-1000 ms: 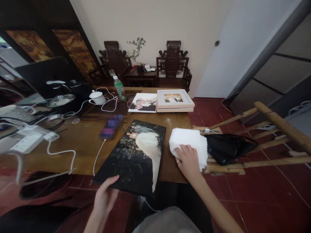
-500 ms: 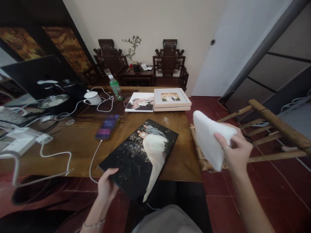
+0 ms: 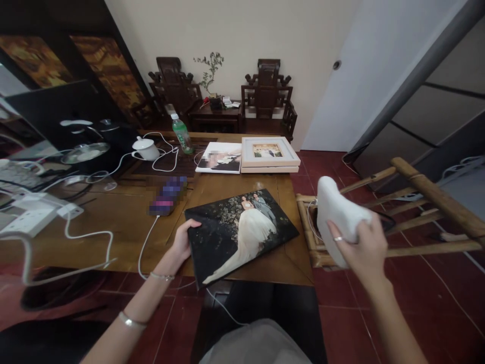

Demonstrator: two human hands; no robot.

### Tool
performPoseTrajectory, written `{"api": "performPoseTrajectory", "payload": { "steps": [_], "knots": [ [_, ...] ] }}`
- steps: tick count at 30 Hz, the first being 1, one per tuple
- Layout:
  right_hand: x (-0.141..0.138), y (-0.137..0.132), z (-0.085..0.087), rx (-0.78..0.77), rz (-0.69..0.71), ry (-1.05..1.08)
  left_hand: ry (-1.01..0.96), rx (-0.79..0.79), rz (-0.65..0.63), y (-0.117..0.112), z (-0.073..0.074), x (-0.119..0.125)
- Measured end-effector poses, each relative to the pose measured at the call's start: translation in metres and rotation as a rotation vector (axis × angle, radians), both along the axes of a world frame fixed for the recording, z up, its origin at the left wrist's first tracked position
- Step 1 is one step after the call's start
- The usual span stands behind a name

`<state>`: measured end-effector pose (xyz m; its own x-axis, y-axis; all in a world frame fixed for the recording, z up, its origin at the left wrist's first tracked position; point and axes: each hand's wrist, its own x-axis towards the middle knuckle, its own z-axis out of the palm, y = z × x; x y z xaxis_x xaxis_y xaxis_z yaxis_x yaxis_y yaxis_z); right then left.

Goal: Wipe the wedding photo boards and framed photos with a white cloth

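My left hand [image 3: 183, 239] grips the left edge of a dark wedding photo panel [image 3: 223, 242], its thumb on the front and the other fingers hidden behind. The panel shows a couple and a long white dress, and it lies tilted over the table's front edge. Off to the right, my right hand [image 3: 366, 247] is closed around a folded white cloth [image 3: 330, 212], held in the air beside the table and above the bamboo chair. The cloth is apart from the panel.
A white photo print [image 3: 219, 157] and stacked pale frames [image 3: 270, 152] lie at the table's back. A phone [image 3: 167, 196] on a white cable, a green bottle [image 3: 182, 134], a lidded white cup [image 3: 146, 149] and a power strip [image 3: 41, 215] are leftward. A bamboo chair [image 3: 417, 247] stands right.
My left hand has moved the photo panel to the right and turned it clockwise, further onto the table. My right hand has shifted slightly, turning the white cloth.
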<state>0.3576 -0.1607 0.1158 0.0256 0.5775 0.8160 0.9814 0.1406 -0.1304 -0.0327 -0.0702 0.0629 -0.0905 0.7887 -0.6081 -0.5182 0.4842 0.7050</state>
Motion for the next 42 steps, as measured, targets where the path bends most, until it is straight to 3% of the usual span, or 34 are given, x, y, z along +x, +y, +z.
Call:
{"api": "performPoseTrajectory", "payload": {
  "steps": [4,7,10,15,20,23,28,34,42],
  "knots": [
    [-0.027,0.01,-0.025,-0.304,0.36,-0.159,-0.004,-0.03,-0.102,0.014,0.002,0.002],
    [-0.049,0.015,-0.045,-0.406,0.507,-0.196,0.062,0.118,-0.123,0.021,0.0,0.002],
    [-0.063,0.018,-0.058,-0.459,0.557,-0.192,0.186,0.322,-0.158,0.029,-0.007,0.0],
    [-0.068,0.017,-0.067,-0.581,0.594,-0.192,0.505,0.419,-0.271,0.05,-0.021,0.0],
    [-0.072,0.01,-0.07,-0.587,0.59,-0.177,1.172,0.528,-0.465,0.063,-0.019,0.008],
    [-0.077,0.004,-0.071,-0.576,0.588,-0.161,1.381,0.641,-0.526,0.064,-0.014,0.011],
    [-0.08,-0.01,-0.068,-0.561,0.604,-0.174,1.388,0.747,-0.608,0.064,-0.012,0.006],
    [-0.076,-0.013,-0.058,-0.618,0.606,-0.204,1.372,0.75,-0.628,0.062,-0.013,0.002],
    [-0.077,0.01,-0.065,-0.631,0.549,-0.238,1.356,0.789,-0.427,0.06,-0.036,0.005]
  ]
}}
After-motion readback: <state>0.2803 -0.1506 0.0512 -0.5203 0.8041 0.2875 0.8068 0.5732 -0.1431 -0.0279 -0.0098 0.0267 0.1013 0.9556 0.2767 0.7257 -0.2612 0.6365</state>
